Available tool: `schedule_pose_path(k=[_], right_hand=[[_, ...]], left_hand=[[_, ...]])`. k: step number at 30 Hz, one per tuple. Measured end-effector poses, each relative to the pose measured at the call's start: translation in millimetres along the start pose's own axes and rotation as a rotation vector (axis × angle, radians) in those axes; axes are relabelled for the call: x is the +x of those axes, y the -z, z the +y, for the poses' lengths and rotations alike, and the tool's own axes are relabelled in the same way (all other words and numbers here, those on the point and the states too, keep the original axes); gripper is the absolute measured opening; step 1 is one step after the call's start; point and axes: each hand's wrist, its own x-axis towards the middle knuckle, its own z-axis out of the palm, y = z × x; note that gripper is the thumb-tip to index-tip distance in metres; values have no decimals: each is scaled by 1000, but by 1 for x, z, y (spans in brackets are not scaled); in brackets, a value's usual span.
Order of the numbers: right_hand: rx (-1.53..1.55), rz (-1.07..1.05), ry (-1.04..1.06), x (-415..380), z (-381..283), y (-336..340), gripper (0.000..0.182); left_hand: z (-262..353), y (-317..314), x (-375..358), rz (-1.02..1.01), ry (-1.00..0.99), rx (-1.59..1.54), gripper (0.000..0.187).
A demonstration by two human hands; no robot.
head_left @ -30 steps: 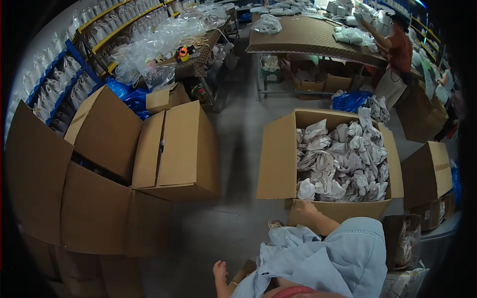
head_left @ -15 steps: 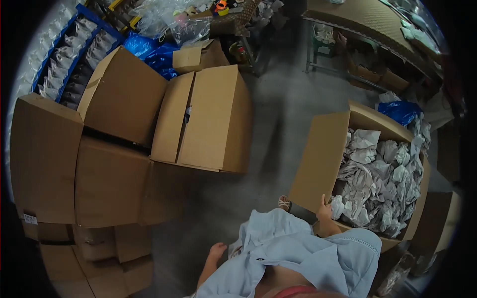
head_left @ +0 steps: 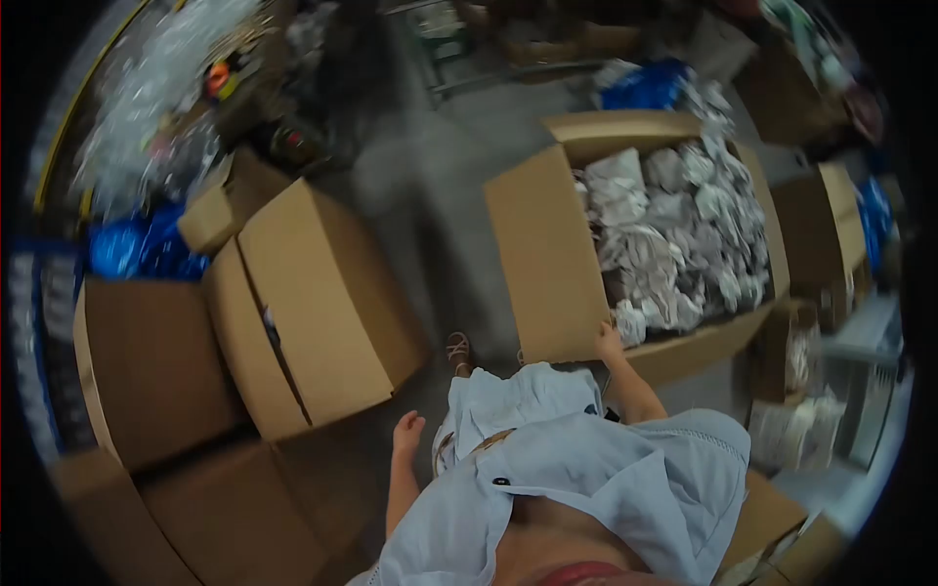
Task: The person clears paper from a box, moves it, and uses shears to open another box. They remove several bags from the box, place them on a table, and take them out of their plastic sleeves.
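Right hand (head_left: 610,342) clamped on the near corner of the open cardboard box (head_left: 542,259), probably to steady or shift it; left hand (head_left: 407,430) hangs free and loose, well apart. Box sits on the floor just ahead, heaped with crumpled pale bags (head_left: 674,234); the boxes (head_left: 313,293) to the left stand with their flaps closed.

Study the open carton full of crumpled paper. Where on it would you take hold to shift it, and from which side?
Grip the open carton at its top edges near the corner, where the right hand already rests, coming from the near side. The flaps stand open, so the rim is exposed there; the crumpled paper fills the inside.
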Motion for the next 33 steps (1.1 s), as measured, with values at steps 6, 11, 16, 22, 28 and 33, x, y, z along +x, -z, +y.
schedule_pose_path(k=[6, 11, 16, 22, 28, 33], right_hand=[[299, 187, -491, -92, -16, -32, 57], [543, 212, -874, -163, -16, -49, 55], [784, 248, -1006, -170, 28, -112, 53], [1031, 358, -989, -126, 24, -62, 64], [1047, 393, -923, -58, 28, -33, 80], [1182, 468, -916, -37, 6, -29, 76]], left_hand=[[-26, 107, 101, -519, -1173, 44, 42], [130, 135, 182, -521, -47, 834, 37], [310, 24, 217, -549, -313, 815, 41], [430, -179, 199, -581, -981, 1098, 74], [455, -310, 122, -491, -1570, 1817, 87], [454, -362, 152, -651, -1543, 2121, 84]])
